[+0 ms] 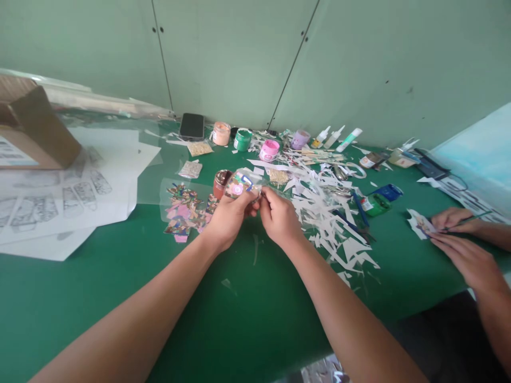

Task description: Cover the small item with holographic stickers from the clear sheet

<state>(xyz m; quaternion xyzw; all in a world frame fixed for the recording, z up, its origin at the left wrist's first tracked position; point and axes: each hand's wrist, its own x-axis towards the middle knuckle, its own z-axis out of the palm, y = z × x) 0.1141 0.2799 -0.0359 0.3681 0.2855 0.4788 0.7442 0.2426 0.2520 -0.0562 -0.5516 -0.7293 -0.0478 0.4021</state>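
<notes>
My left hand (229, 218) is closed on a small flat piece (241, 184) covered in a colourful pattern, its thumb lying across the front. My right hand (279, 215) pinches at the right edge of that piece, fingertips close to the left fingers; whether it holds the piece itself or something tiny is hidden. Just behind the left hand stands a brown paint jar (221, 183). Left of it, many colourful cut scraps (181, 210) lie on a clear sheet. White paper strips (327, 213) are heaped to the right of my right hand.
Paint jars in peach (221, 133), green (242, 140) and pink (269, 150) line the back, beside a phone (192, 126). Printed sheets (72, 197) and a cardboard box (38, 127) occupy the left. At right, a co-worker's hands (463, 239) hold a paper piece and a thin brush.
</notes>
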